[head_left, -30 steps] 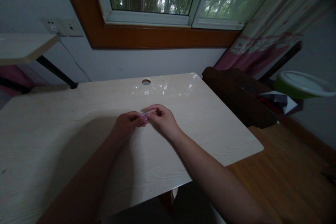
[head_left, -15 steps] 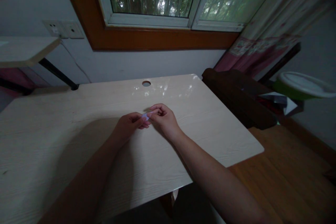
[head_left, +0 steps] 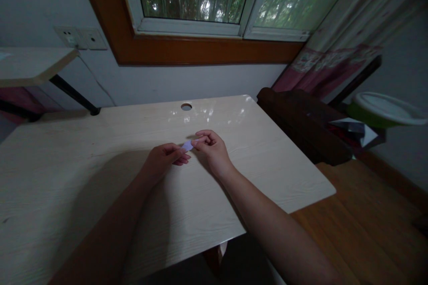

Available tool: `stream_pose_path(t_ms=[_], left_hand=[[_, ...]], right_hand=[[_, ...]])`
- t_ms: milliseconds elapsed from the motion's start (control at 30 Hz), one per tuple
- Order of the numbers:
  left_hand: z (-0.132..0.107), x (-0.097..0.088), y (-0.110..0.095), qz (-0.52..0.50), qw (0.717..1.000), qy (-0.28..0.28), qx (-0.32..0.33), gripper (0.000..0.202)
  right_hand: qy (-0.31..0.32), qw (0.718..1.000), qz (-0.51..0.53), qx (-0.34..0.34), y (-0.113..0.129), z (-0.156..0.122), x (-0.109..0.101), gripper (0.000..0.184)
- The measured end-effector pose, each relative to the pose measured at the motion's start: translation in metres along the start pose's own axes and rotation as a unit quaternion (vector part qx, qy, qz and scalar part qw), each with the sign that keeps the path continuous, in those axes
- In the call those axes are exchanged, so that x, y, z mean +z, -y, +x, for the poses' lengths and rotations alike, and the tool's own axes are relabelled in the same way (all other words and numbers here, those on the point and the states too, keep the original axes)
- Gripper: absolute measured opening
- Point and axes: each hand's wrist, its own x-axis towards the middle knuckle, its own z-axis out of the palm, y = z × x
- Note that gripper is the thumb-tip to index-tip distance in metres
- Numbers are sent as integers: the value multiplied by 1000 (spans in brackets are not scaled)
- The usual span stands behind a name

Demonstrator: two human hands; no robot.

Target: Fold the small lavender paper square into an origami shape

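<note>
A small, flat lavender piece, which looks like paper, is held between my two hands above the pale wooden desk. My left hand pinches its left end between thumb and fingers. At the opposite end, my right hand grips it with thumb and index finger. Fingers cover both ends of the piece, so its full shape is hidden.
A round cable hole lies near the desk's back edge. On the left, a raised shelf stands on black legs. Beyond the right edge are a dark wooden piece of furniture and a green-and-white basin.
My right hand has shifted slightly right and up, and more of the lavender piece shows between the hands. The left hand has stayed nearly in place.
</note>
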Motion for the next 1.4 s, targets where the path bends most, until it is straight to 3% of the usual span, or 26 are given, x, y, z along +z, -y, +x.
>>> stream_pose_path(t_ms=[233, 400, 733, 933, 1033, 1200, 1400], left_hand=[[0, -7, 3, -70, 996, -61, 5, 22], [2, -8, 4, -67, 994, -88, 21, 21], [-1, -4, -2, 17, 999, 22, 42, 31], [1, -4, -1, 7, 999, 16, 46, 34], [0, -3, -3, 1, 999, -1, 50, 35], [-1, -2, -7, 9, 998, -31, 50, 36], [-1, -4, -6, -11, 998, -22, 49, 28]], right_hand=[[-78, 995, 14, -52, 5, 9, -13, 27], [-74, 997, 7, -37, 2, 11, -17, 28], [-48, 997, -52, -31, 1, 5, -8, 26], [24, 987, -136, -86, -1, -3, -4, 17], [63, 963, -210, -154, 1, -7, -4, 8], [145, 895, -319, -278, 7, -10, -5, 5], [184, 844, -379, -332, 5, -12, -7, 11]])
